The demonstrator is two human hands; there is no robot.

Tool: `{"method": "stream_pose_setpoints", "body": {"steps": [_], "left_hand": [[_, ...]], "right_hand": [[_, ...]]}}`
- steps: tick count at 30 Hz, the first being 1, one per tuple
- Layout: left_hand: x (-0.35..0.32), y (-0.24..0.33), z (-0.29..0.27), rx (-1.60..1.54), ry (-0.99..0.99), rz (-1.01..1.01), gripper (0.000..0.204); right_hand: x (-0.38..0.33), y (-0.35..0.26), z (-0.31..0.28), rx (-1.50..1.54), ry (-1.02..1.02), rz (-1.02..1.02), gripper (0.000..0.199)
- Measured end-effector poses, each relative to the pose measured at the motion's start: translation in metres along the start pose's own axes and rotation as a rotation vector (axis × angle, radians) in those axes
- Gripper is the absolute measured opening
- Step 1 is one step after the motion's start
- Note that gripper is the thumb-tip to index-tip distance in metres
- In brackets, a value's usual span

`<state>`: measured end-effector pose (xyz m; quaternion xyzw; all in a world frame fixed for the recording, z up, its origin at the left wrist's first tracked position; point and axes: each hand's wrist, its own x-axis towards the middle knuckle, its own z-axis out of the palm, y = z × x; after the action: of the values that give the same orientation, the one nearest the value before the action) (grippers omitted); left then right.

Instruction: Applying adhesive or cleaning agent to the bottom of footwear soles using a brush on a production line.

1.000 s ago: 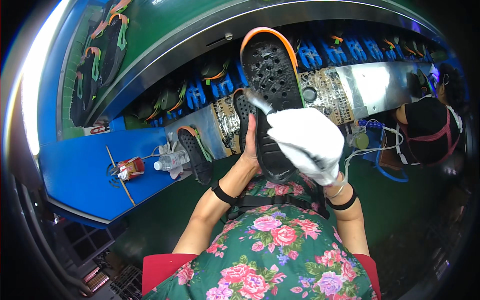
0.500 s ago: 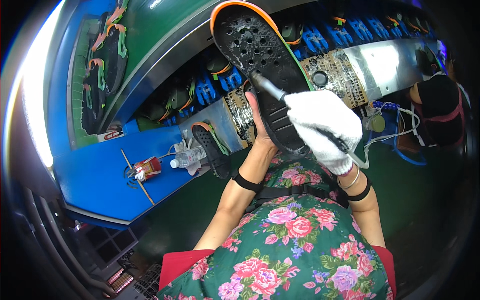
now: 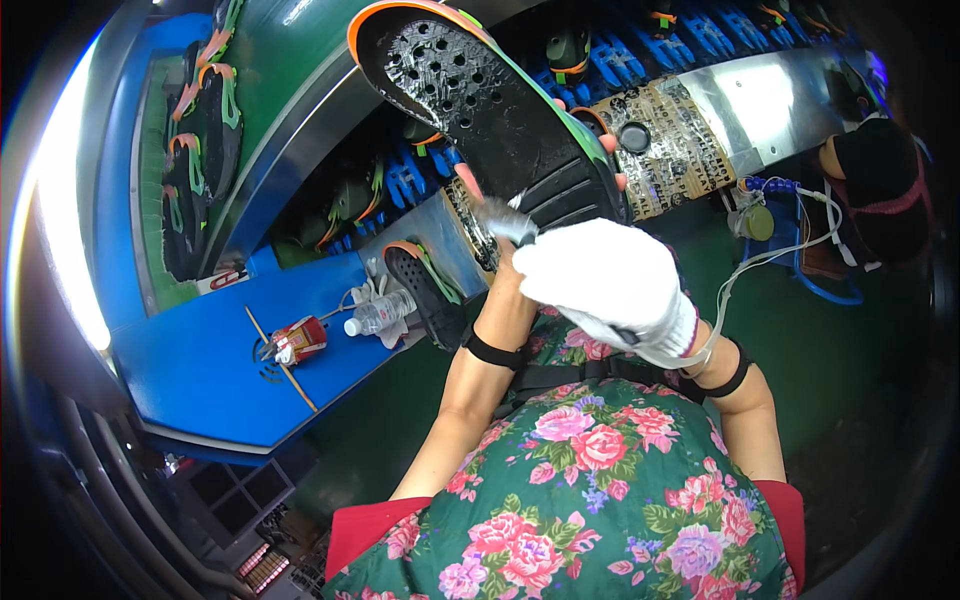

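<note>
We see the black shoe sole [image 3: 480, 100] raised above the blue table [image 3: 200, 370], long axis upper-left to lower-right, left hand [image 3: 515, 240] clamped beneath, gloved right hand [image 3: 605, 285] gripping a brush [image 3: 505, 220]; a bottle [image 3: 378, 315] lies below.

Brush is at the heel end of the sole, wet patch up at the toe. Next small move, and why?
Probably a short stroke of the brush along the shoe sole toward its middle. The gloved right hand holds the bristles on the ribbed heel end, the left hand holds the sole up from below, and the glossy coating shows only around the holed toe part.
</note>
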<state>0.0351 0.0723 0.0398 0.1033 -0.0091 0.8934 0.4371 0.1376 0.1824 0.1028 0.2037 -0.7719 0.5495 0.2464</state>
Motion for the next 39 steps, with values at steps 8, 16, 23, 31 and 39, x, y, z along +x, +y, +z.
{"method": "stream_pose_setpoints", "body": {"steps": [8, 16, 23, 31, 39], "left_hand": [[-0.001, 0.011, -0.006, -0.091, -0.064, 0.016, 0.109], [0.001, 0.02, -0.011, 0.121, -0.004, 0.091, 0.116], [0.004, 0.025, -0.009, 0.073, -0.061, 0.074, 0.125], [0.005, 0.038, -0.008, 0.173, -0.068, -0.033, 0.125], [0.007, 0.049, -0.007, 0.164, 0.015, -0.239, 0.124]], "right_hand": [[-0.011, -0.013, -0.008, 0.249, -0.119, 0.472, 0.028], [-0.014, 0.012, -0.014, -0.068, -0.022, -0.009, 0.024], [-0.009, 0.01, -0.024, 0.183, -0.116, 0.063, 0.021], [-0.014, 0.009, -0.026, 0.3, -0.235, 0.046, 0.025], [-0.028, 0.002, -0.012, 0.008, -0.271, -0.019, 0.031]]}}
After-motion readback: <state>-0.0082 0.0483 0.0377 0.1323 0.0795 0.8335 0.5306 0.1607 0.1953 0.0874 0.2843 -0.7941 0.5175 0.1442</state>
